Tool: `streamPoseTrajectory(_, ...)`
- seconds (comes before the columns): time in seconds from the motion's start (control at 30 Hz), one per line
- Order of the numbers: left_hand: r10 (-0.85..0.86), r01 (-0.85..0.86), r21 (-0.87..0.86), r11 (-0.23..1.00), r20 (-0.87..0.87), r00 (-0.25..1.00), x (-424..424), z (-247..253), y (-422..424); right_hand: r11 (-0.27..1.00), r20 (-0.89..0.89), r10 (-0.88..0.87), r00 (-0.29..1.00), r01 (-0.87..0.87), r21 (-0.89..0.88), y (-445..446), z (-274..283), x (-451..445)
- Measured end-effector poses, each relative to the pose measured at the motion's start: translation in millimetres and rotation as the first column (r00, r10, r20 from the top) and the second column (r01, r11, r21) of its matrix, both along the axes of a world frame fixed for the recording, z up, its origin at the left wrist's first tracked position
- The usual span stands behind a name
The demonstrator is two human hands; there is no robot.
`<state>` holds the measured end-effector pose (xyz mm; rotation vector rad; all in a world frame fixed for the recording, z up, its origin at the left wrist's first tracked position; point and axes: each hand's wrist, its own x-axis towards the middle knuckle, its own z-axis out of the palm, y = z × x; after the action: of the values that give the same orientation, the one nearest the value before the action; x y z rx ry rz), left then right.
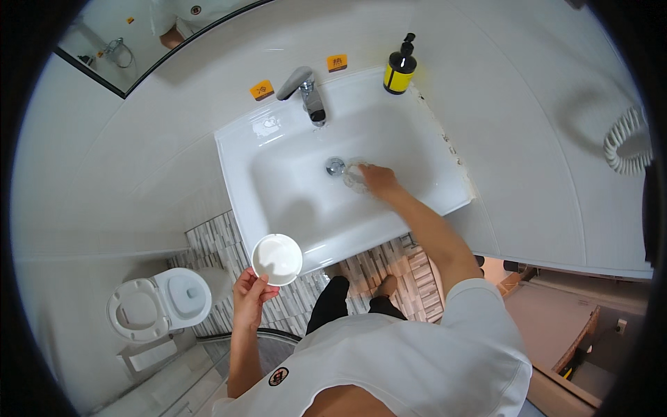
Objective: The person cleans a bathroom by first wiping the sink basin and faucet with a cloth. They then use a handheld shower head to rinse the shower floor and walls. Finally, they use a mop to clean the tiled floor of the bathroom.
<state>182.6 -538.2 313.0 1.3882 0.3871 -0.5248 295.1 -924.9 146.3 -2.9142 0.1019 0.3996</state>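
Observation:
My left hand (251, 296) holds a white round dish (277, 259) by its rim, thumb on the near edge, over the front left corner of the white washbasin (242, 187). Small notches show in the dish's rim, as on an ashtray. Down in the basin, my right hand (379, 180) reaches to the right of the metal drain plug (335, 167). Its fingertips touch a pale ring-shaped patch (355, 180) with a speckled brownish edge. Whether that patch is wet residue or a clear object, I cannot tell. The fingers' undersides are hidden.
Behind the basin stands a chrome mixer tap (311, 99). A black pump bottle (400, 70) with a yellow label sits at the back right corner. To the left is a toilet (182, 297) with its lid raised. A white coiled cord (628, 140) hangs at the right.

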Motion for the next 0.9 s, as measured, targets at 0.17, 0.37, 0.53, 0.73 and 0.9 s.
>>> streamPoseTrajectory(0.17,-0.003,0.003,0.029,1.000,-0.001,1.000,42,0,38,0.984,0.225,-0.164,0.961,0.143,0.104,-37,65,15)
streamPoseTrajectory(0.37,-0.148,0.148,0.009,0.989,0.019,0.989,91,-2,19,0.923,0.432,-0.367,0.824,0.380,0.060,-143,107,0)
streamPoseTrajectory(0.53,-0.157,0.157,-0.012,0.988,-0.027,0.987,103,-5,25,0.878,0.294,-0.476,0.829,0.424,0.224,-100,96,-120)
streamPoseTrajectory(0.73,-0.146,0.144,-0.031,0.989,-0.050,0.988,109,-14,3,0.968,0.089,-0.164,0.982,0.178,-0.176,-69,74,-38)
streamPoseTrajectory(0.9,-0.055,0.055,0.003,0.998,-0.029,0.998,99,-4,-2,0.982,0.011,-0.189,0.982,0.189,0.005,-18,6,64)
